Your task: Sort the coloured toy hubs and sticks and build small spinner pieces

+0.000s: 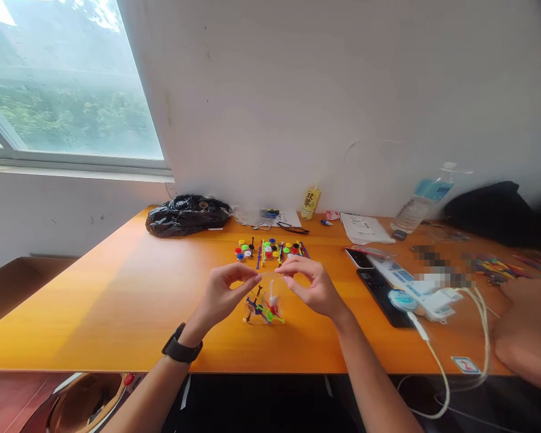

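Observation:
My left hand (220, 296) is closed in a pinch, thumb against the fingers, with a black watch (181, 344) on the wrist. Opposite it, my right hand (318, 288) pinches too. Between the fingertips runs a thin, pale see-through strip of clear plastic (269, 275), held at both ends. Just under it, near the table's front, is a cluster of small coloured plastic parts (265, 311) in blue, green, red, white and black. Clear plastic seems to surround this cluster; whether it joins the strip I cannot tell.
Beyond my hands lie several coloured round pieces (270, 248) and rods (303, 249). A black bag (187, 215), yellow bottle (311, 202) and glasses (293, 228) sit farther back. To the right are phones (359, 258), a power strip (399, 273), a water bottle (421, 201) and another person's arm (527, 331).

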`<act>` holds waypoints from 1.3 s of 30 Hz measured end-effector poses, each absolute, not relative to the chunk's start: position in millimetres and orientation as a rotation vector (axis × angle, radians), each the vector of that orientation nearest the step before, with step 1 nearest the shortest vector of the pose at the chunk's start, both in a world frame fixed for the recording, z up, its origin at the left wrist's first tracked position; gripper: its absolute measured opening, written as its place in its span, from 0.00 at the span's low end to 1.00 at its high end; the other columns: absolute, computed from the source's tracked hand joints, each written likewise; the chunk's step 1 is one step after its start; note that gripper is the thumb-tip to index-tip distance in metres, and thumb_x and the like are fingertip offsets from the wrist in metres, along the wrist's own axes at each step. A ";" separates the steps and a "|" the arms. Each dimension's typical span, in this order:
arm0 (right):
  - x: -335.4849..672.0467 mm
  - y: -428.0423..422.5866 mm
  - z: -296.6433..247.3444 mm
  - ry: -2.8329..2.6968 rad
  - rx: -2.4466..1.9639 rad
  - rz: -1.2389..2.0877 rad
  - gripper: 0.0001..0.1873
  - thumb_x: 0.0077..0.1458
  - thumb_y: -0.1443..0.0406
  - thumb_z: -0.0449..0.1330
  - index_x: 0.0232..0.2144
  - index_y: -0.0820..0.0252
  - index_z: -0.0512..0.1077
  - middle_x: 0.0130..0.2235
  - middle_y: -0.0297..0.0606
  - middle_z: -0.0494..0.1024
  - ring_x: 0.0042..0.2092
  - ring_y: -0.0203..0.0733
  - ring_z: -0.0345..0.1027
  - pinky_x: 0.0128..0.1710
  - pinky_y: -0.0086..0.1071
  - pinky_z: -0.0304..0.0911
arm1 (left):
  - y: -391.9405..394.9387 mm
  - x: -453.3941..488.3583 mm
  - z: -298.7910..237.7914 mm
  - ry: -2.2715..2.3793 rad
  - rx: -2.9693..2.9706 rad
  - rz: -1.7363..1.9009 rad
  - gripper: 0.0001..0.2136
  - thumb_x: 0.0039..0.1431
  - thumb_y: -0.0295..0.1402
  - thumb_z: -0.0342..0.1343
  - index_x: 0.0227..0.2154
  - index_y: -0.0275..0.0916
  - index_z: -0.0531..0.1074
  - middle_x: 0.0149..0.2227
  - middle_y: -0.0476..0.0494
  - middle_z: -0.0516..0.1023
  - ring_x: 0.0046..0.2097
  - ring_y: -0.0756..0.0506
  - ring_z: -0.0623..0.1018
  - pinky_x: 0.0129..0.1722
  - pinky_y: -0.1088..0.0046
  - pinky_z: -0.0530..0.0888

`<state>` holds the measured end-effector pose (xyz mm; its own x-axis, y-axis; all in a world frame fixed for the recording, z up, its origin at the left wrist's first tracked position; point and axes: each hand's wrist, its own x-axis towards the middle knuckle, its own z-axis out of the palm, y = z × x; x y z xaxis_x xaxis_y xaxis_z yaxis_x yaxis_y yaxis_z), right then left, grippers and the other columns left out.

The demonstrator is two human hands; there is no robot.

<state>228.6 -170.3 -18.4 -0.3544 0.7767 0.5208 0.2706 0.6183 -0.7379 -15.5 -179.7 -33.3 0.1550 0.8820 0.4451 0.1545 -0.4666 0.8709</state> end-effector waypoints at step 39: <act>214.7 -208.8 11.3 -2.022 -0.961 0.679 0.15 0.66 0.56 0.64 0.51 0.54 0.75 0.42 0.39 0.82 0.42 0.45 0.75 0.45 0.39 0.71 | -191.1 -35.4 -10.5 0.941 2.006 1.145 0.08 0.66 0.38 0.66 0.44 0.42 0.84 0.37 0.43 0.85 0.37 0.44 0.82 0.38 0.70 0.78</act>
